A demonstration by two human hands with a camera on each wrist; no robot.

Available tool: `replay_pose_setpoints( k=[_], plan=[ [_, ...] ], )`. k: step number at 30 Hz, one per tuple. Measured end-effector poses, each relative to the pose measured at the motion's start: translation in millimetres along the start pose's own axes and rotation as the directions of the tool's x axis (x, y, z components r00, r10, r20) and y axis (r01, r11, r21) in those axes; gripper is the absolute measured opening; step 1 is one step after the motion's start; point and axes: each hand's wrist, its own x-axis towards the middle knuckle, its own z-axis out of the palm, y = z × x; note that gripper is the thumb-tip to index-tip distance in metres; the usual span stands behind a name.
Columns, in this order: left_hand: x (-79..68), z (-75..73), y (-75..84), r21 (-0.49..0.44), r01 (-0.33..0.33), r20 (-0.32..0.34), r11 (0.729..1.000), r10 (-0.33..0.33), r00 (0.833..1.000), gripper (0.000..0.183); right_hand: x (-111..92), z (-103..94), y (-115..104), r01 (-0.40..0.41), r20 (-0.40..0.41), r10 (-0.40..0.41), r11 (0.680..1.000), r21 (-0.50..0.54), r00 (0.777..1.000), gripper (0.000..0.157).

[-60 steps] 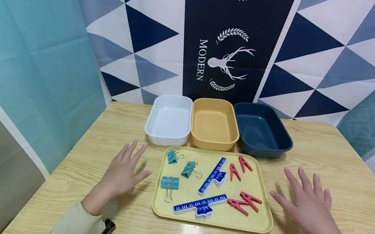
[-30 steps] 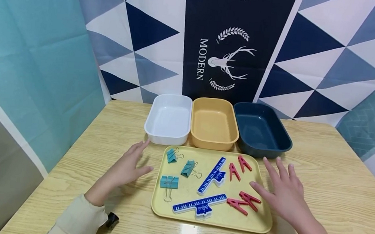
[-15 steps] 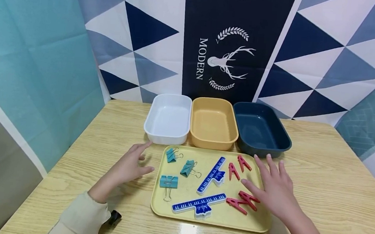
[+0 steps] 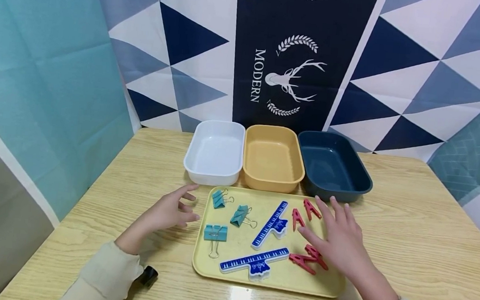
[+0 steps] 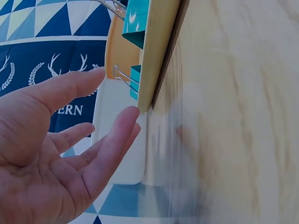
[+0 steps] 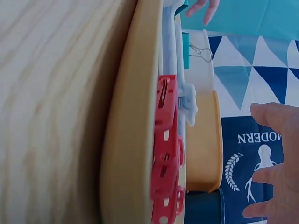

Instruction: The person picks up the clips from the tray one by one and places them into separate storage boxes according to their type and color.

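Far left of frame: teal curtain [image 4: 51, 57]. Lower left, cream sleeve [image 4: 102, 276], then left hand [image 4: 168, 213], fingers loosely bent and apart from the thumb, just beside the tray's left edge. Above it, centre of frame, white bin [image 4: 215, 150]. Below the bins, yellow tray [image 4: 297, 282] on the wood-grain table [image 4: 438, 239]. On the tray's left side, three teal binder clips: one upper left [image 4: 219, 199], one right of it [image 4: 240, 215], one lower [image 4: 215, 232]. Orange-yellow bin [image 4: 274, 155] beside the white one. Mid-tray, two piano-print ruler clips, the upper one [image 4: 269, 224] slanted steeply, the lower one [image 4: 254, 262] lying flatter. Tray's right side, four red clothespins: upper pair [image 4: 312, 209], lower pair [image 4: 302, 263]. Dark blue bin [image 4: 329, 162] behind. Right hand [image 4: 339, 235], fingers spread apart, hovers over the tray's right edge, near the clothespins, partly covering the lower pair in the head view.
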Motion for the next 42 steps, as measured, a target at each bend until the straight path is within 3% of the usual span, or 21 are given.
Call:
replay_pose_setpoints(
  k=[15, 30, 42],
  plan=[
    [8.3, 4.8, -3.1, -0.164, 0.017, 0.075, 0.986, -0.004, 0.997, 0.06, 5, 8.1, -16, 0.025, 0.013, -0.025, 1.0, 0.017, 1.0, 0.087],
    [11.6, 11.4, -2.5, -0.256, 0.077, 0.164, 0.964, -0.035, 0.986, 0.069, 8, 16.2, -32, 0.017, 0.01, -0.018, 0.997, 0.079, 1.0, 0.087],
    [13.2, 13.0, -5.7, -0.227, 0.066, 0.184, 0.972, -0.024, 0.983, 0.076, 10, 24.0, -43, 0.028, 0.008, -0.029, 0.997, 0.078, 1.0, 0.085]
  ],
)
